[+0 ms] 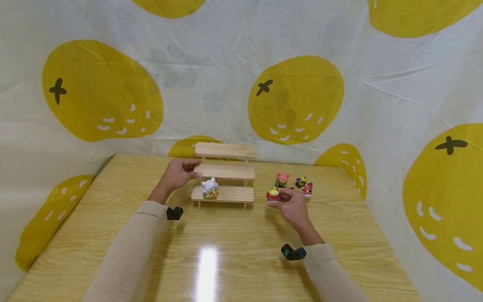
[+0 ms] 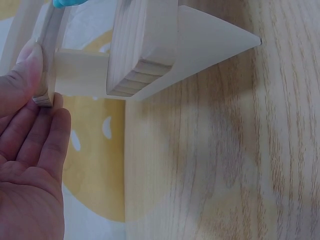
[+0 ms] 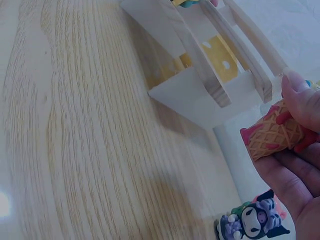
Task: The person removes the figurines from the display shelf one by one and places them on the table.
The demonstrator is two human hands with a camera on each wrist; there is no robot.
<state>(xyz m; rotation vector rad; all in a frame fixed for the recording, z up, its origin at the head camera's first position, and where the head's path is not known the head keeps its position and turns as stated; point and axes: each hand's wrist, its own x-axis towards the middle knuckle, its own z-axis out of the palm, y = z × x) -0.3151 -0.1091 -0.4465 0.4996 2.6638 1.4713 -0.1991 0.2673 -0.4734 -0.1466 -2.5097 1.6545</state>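
A three-tier wooden display shelf [image 1: 241, 193] stands on the table, with a white-and-yellow figurine [image 1: 209, 188] at the left of its lowest board. My left hand [image 1: 179, 174] pinches the left end of the middle board [image 2: 46, 65], thumb on one face and fingers under the other. To the right of the shelf, my right hand [image 1: 294, 207] holds a small red figurine with a yellow top [image 1: 273, 194] between thumb and fingers, above the table. Up close, its base [image 3: 275, 134] has a waffle-cone pattern with red drips; my fingers and thumb hide part of it.
Beyond my right hand stand a pink figurine [image 1: 282, 179], a yellow-and-dark one [image 1: 301, 181] and a red-and-pink one [image 1: 307, 190]. A black-and-white figurine with pointed ears [image 3: 254, 220] shows below that hand. Behind the wooden table [image 1: 241, 256] hangs a fruit-print cloth [image 1: 211, 96].
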